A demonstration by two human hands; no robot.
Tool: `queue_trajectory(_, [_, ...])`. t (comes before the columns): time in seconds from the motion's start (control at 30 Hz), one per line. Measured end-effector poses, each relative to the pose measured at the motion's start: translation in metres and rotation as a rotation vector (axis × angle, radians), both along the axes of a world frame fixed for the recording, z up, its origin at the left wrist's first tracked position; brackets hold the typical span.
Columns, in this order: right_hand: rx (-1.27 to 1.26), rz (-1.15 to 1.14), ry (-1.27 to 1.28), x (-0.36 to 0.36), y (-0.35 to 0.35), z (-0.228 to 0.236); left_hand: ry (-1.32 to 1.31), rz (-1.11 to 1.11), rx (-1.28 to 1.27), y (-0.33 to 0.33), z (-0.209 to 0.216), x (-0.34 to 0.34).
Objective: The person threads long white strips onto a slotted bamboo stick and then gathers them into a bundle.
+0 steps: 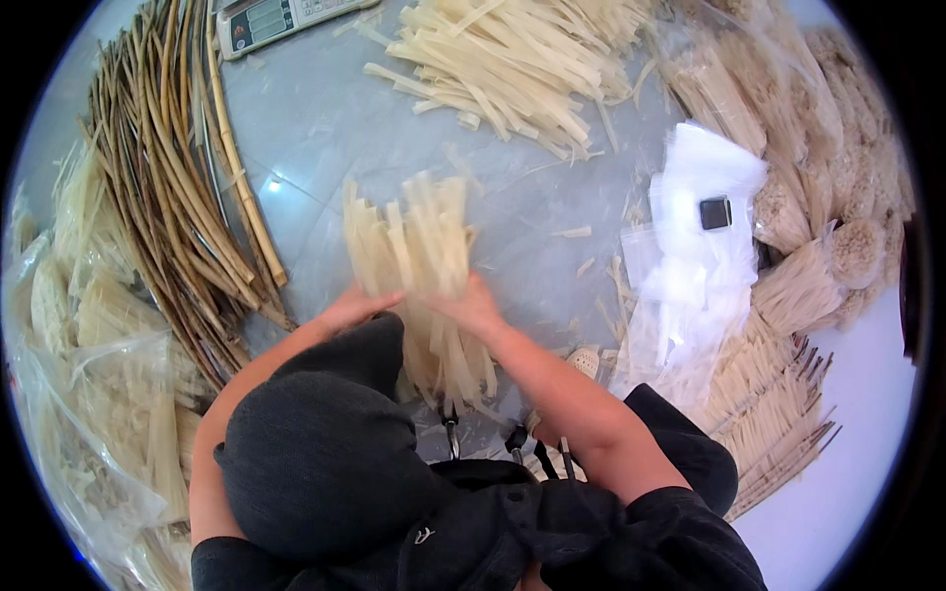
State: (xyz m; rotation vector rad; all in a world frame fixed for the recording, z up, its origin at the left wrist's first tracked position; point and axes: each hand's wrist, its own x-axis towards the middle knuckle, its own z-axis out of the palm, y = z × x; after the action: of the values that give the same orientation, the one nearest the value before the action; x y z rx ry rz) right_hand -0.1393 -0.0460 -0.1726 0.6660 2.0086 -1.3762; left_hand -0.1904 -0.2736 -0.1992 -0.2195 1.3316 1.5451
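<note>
Between my two hands stands a bundle of pale yellow flat strips [419,251], fanned out at the top and blurred by motion. My left hand [360,305] grips its left side, the thumb lying across the strips. From the right, my right hand [473,308] closes round the other side, its fingers partly hidden by the bundle. The lower ends of the strips hang down between my forearms, over my lap. Farther off, a large loose pile of like strips [522,74] lies on the grey floor [305,128].
Long brown sticks [168,167] lie at the left, beside plastic-wrapped strips [108,384]. A scale [281,20] sits at the far left. To the right, a dark square object [716,213] rests on white plastic bags [695,266]. Bundled pale sticks [788,286] are stacked beyond them.
</note>
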Motion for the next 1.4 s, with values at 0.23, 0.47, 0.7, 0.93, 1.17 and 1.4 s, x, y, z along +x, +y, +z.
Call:
queue_trajectory(0.23, [-0.629, 0.081, -0.209, -0.040, -0.015, 0.023, -0.456, -0.065, 0.075, -0.006, 0.037, -0.018])
queue_trajectory(0.47, [-0.495, 0.370, 0.253, -0.173, 0.063, 0.105, -0.288, 0.047, 0.479, 0.073, 0.085, -0.103])
queue_trajectory(0.7, [0.808, 0.479, 0.681, -0.371, 0.184, 0.202, -0.034, 0.365, 0.464, 0.227, 0.129, -0.267])
queue_trajectory(0.93, [0.839, 0.595, 0.919, -0.286, 0.215, 0.205, -0.125, 0.110, 0.063, 0.214, 0.060, -0.211])
queue_trajectory(1.17, [0.396, 0.651, -0.126, 0.064, 0.326, 0.155, -0.078, -0.230, -0.151, 0.149, 0.102, -0.114])
queue_trajectory(1.4, [-0.360, -0.209, -0.404, 0.287, 0.294, 0.174, 0.049, -0.592, -0.357, 0.096, 0.176, 0.012])
